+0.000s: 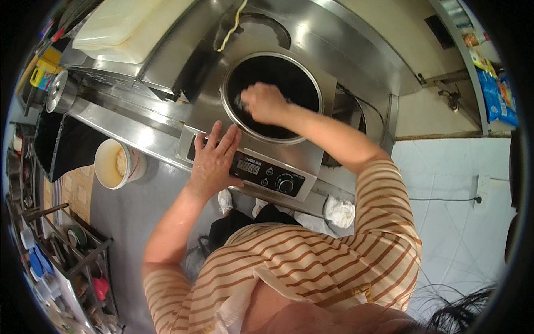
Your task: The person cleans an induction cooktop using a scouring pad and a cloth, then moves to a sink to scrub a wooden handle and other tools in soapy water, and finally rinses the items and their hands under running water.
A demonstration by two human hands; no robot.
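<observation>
An induction cooker (308, 183) with a round black bowl-shaped well (271, 75) and a steel rim is built into the counter before me. My right hand (265, 104) is inside the well, near its left side, blurred and curled into a fist. A small shiny grey pad (239, 101) shows at its fingers, too blurred to name more exactly. Spread over the left part of the cooker's front control panel (267, 171), my left hand (217, 160) braces with fingertips near the well's rim. A black knob (285, 183) lies to its right.
A pale plastic container (125, 33) stands on the steel counter at upper left. A cream-coloured strip (232, 27) lies behind the cooker. On the lower left are a white bucket (114, 165) and a rack (79, 259) of kitchen goods. A crumpled white cloth (340, 211) sits at the front right.
</observation>
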